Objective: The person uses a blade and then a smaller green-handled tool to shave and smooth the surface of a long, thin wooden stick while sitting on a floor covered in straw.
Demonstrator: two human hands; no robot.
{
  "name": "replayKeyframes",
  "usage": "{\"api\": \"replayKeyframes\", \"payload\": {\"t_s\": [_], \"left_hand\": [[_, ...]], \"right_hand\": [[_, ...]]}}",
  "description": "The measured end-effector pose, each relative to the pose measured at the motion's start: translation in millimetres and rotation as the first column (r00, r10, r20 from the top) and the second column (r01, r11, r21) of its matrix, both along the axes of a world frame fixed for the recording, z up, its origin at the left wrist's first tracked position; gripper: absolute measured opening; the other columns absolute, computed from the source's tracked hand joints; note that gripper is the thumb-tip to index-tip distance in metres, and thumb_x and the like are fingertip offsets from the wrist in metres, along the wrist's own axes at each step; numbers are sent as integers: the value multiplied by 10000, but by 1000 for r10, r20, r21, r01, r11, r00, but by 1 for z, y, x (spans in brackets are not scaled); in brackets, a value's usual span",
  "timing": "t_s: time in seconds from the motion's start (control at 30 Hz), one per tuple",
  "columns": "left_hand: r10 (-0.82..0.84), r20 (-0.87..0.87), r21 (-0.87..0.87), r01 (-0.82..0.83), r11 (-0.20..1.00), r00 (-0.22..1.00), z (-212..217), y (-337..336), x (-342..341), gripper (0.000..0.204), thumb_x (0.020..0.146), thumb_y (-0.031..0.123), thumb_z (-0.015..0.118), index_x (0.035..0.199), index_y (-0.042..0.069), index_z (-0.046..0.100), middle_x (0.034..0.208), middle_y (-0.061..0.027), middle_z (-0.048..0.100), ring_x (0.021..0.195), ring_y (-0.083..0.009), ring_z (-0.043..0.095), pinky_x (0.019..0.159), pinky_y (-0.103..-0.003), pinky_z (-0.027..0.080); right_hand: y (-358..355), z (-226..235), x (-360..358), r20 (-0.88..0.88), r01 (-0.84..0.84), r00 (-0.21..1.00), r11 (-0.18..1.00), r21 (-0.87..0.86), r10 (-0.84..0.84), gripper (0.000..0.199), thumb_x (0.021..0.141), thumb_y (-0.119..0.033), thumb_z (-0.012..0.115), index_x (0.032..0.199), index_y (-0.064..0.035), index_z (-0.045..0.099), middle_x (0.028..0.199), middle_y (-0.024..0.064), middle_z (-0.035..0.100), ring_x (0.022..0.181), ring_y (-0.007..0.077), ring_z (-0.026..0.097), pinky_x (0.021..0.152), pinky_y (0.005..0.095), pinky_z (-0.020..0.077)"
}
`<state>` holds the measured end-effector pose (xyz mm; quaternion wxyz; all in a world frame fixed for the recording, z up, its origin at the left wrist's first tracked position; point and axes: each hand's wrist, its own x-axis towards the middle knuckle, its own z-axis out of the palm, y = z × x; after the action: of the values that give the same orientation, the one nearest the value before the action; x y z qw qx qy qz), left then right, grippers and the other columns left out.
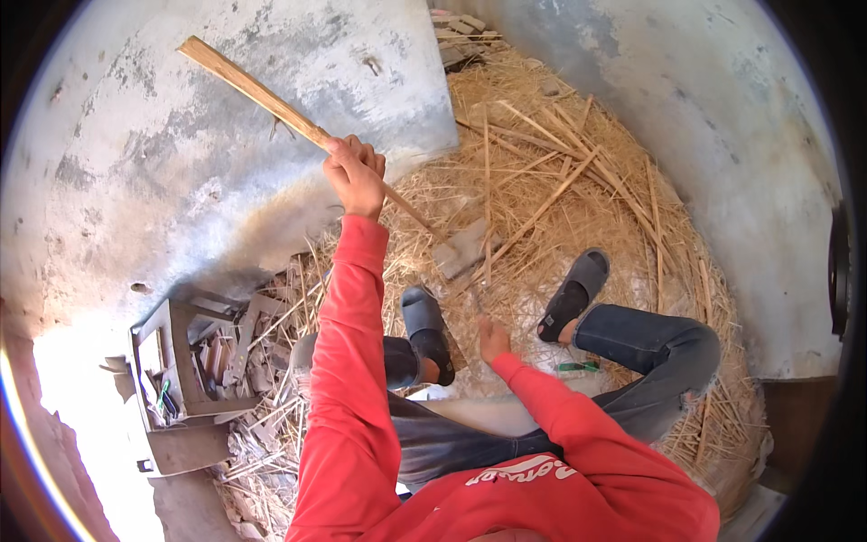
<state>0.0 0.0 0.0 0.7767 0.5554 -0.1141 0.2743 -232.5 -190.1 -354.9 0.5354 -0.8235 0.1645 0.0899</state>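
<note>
My left hand (357, 173) is raised and wrapped round a long, pale wooden strip (257, 92). The strip slants from the upper left down to the right. Its lower end comes down by a flat, greyish wooden block (465, 248) on the floor between my feet. Lower down, my right hand (494, 340) is closed in front of my lap. A thin greyish tool (479, 298) sticks up from it toward the block. The tool's kind is too small to make out, and my fingers hide its handle.
Wood shavings (533, 212) and long split sticks (578, 167) cover the floor ahead. My feet in dark slippers (423, 312) stand either side of the block. At left is a wooden frame (185, 361) with scraps; a small green object (578, 366) lies by my right leg. Plastered walls (704, 135) enclose the spot.
</note>
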Motion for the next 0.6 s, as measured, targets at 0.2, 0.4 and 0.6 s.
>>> {"api": "replayKeyframes", "payload": {"t_s": [0.2,0.4,0.6], "left_hand": [[46,-1,-35,-46,998,999,-2,-6,2,607,1019,590,371,634,149,210,579,63,197,465,-58,171,409,-248,166],[22,-15,-24,-22,999,1000,-1,0,7,619,1009,611,376,632,155,192,573,67,184,463,-60,162,415,-247,154],[31,-8,5,-31,1000,999,7,-6,13,622,995,653,352,645,160,206,573,64,188,462,-60,166,413,-249,155]], "right_hand": [[0,49,29,42,38,998,999,9,-39,552,1016,-463,468,782,24,588,639,215,587,579,362,588,588,461,461],[3,99,49,311,46,937,938,344,-160,576,1016,-491,455,788,21,588,654,191,602,575,339,612,555,476,450],[-10,-1,18,-164,16,986,999,-29,-21,585,1013,-488,454,776,24,608,660,242,583,594,385,602,580,484,432]]}}
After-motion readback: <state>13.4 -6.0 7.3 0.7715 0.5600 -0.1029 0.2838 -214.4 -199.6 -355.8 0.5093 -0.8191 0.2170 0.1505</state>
